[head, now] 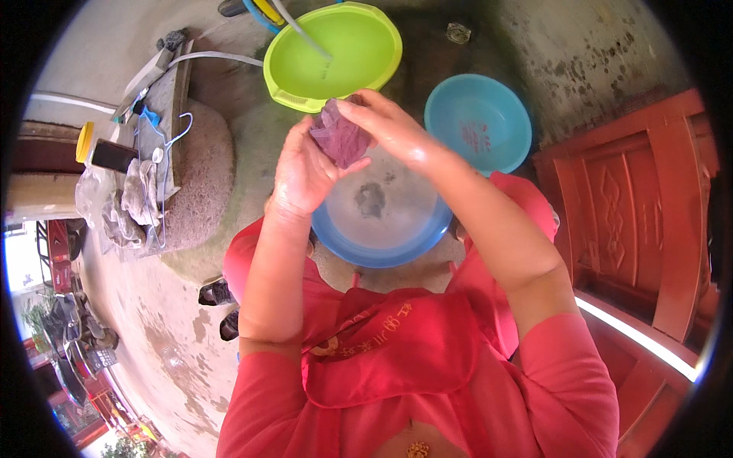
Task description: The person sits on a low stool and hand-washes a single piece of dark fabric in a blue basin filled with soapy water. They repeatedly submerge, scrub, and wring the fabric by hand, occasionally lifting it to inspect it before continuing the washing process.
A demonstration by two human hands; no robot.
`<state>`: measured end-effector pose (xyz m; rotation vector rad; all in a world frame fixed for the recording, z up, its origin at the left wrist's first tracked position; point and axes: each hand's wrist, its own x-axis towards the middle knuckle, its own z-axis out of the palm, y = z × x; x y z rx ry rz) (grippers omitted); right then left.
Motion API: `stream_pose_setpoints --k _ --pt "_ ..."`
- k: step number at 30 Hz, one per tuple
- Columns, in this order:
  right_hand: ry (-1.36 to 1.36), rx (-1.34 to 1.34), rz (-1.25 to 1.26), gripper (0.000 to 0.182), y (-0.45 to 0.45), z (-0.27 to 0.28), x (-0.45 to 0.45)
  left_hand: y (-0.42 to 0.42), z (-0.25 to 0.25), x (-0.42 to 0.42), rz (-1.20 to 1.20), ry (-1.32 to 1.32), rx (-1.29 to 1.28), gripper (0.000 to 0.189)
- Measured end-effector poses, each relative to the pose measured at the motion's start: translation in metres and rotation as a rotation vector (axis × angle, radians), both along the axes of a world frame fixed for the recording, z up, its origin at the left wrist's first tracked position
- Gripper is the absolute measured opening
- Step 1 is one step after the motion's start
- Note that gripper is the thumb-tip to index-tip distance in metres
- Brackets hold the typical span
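Observation:
A bunched piece of thin purple fabric (342, 137) is held between my two wet hands. My left hand (303, 163) cups it from the left and below, palm up. From the right, my right hand (389, 126) closes over it with the thumb on top. Beneath the hands stands a blue basin (381, 255) of cloudy water, with a dark patch visible in it. Beyond them is a lime-green basin (332, 51) with a grey hose (303, 33) reaching into it. A turquoise basin (480, 123) stands to the right.
At left, a stone ledge (200, 172) holds a blue clothes hanger (166, 140), a smartphone (113, 156), a yellow-lidded jar (85, 142) and crumpled grey cloths (140, 192). Dark shoes (215, 293) lie on the floor nearby. A red carved wooden door (618, 212) stands on the right. A drain cover (458, 33) lies ahead.

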<state>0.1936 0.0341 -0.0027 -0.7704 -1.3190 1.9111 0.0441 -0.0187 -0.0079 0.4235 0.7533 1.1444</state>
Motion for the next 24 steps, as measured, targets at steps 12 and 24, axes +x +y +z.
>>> stream_pose_setpoints --k 12,24 --pt "-0.064 0.097 -0.071 0.031 -0.001 0.006 0.02 -0.011 -0.013 -0.021 0.375 0.356 0.014 0.027" --pt "0.296 -0.25 -0.208 0.013 0.006 0.003 0.025 -0.015 -0.008 -0.011 0.13 0.313 0.015 0.035"
